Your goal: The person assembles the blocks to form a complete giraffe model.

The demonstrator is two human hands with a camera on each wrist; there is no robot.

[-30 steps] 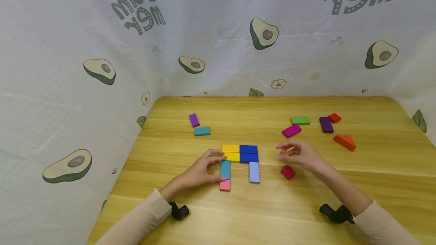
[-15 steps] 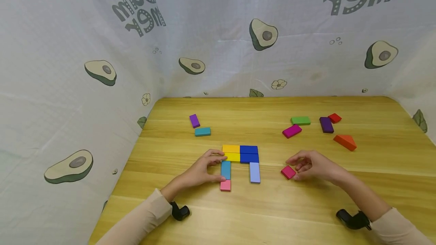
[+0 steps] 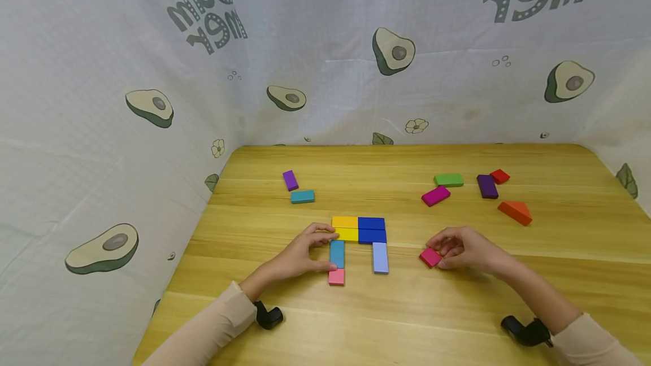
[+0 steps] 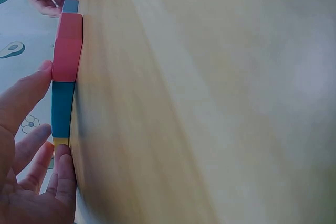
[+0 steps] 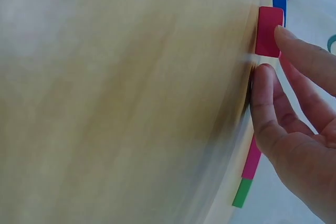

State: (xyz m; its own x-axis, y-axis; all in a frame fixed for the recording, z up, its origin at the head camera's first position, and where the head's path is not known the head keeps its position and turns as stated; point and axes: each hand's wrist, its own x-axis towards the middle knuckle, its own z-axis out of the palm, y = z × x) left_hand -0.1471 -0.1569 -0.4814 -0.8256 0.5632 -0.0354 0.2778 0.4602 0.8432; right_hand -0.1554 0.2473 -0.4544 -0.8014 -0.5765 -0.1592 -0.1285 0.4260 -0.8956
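Observation:
My left hand [image 3: 305,250] rests beside the flat block arrangement. Its fingertips touch the lower yellow block [image 3: 347,234], and its thumb tip lies where the teal block [image 3: 337,253] meets the pink block [image 3: 336,277]. Two dark blue blocks [image 3: 372,230] adjoin the yellow pair, with a light blue block [image 3: 380,257] below them. Over on the right, my right hand [image 3: 470,250] pinches a small crimson block [image 3: 430,257]. In the right wrist view the thumb is against an edge of this crimson block [image 5: 269,31]; the far fingertip contact is hidden.
Purple [image 3: 290,180] and teal [image 3: 302,196] loose blocks lie at back left. At back right are green [image 3: 448,180], magenta [image 3: 435,196], dark purple [image 3: 487,186] and red [image 3: 500,176] blocks, plus an orange triangle [image 3: 516,212]. A printed curtain [image 3: 325,117] borders the table.
My right hand has come down and toward me from above the crimson block to its right side, and its fingers now grip it. The left hand and the arrangement have stayed put.

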